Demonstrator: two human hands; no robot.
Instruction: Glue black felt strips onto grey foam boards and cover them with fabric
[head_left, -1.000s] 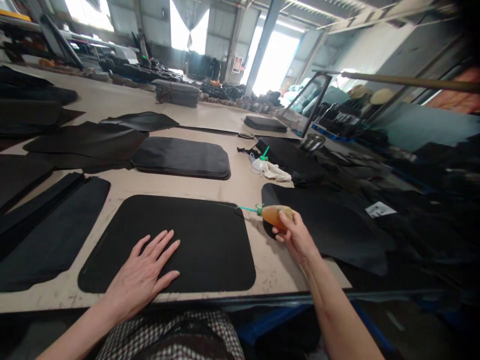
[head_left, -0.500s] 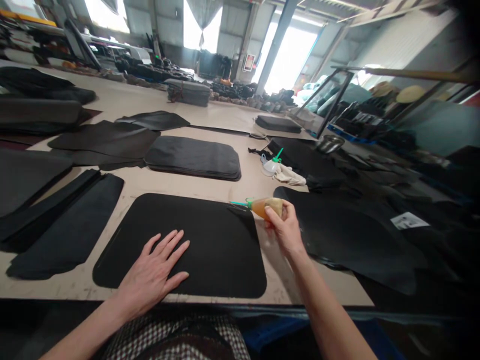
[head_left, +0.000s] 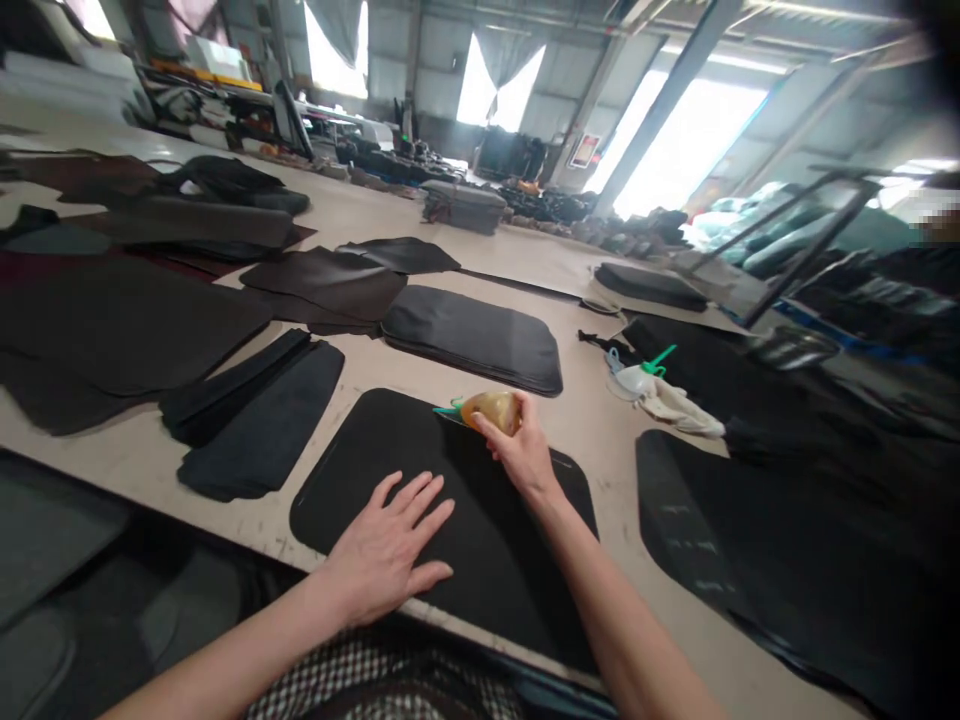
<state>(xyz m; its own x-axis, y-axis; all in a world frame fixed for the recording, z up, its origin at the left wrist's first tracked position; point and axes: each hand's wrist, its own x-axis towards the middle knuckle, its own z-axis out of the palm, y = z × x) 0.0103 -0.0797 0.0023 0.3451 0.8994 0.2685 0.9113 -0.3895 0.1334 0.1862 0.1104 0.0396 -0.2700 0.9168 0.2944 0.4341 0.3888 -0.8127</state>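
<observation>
A black rounded panel [head_left: 360, 470] lies flat on the table in front of me. My left hand [head_left: 397, 540] rests on it palm down, fingers spread. My right hand [head_left: 521, 450] grips a glue bottle [head_left: 491, 408], a squeeze bottle of amber liquid with a green nozzle. It is tilted on its side, the nozzle pointing left at the panel's far edge. A thin pale line shows on the panel near its far right corner, to the right of my right hand.
Behind the panel sits a stack of similar black panels [head_left: 472, 335]. Black strips [head_left: 262, 415] lie to the left, and dark sheets [head_left: 135, 320] beyond them. At the right are a white bottle with a green spout [head_left: 637, 380], a pale cloth [head_left: 679, 408] and more black panels [head_left: 720, 540].
My right hand has carried the bottle leftward along the panel's far edge, from the right corner toward the middle. My left hand stays flat on the panel. The camera view has turned left.
</observation>
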